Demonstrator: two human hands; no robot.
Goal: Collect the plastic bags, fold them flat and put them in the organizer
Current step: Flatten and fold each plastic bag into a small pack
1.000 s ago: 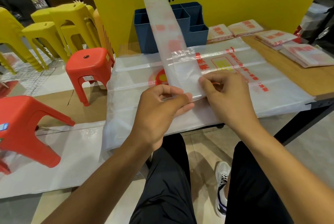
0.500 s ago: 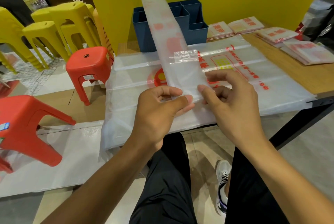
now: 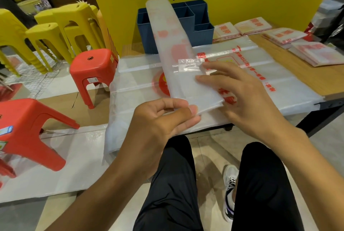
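wooden table (image 3: 307, 67), translucent red-printed bag strip (image 3: 178, 57), left hand (image 3: 158, 124) pinching end

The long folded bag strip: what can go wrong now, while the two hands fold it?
1. The folded strip lies on another slippery flat bag, so it may slide as the right hand presses it.
2. The left hand pinches only its near end; the far end leaning over the blue organizer could unfold.

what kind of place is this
Probably a shop or street-food stall. A yellow promotional sign with large printed characters backs the wooden table, stacked plastic stools stand nearby, and piles of folded printed bags lie ready.
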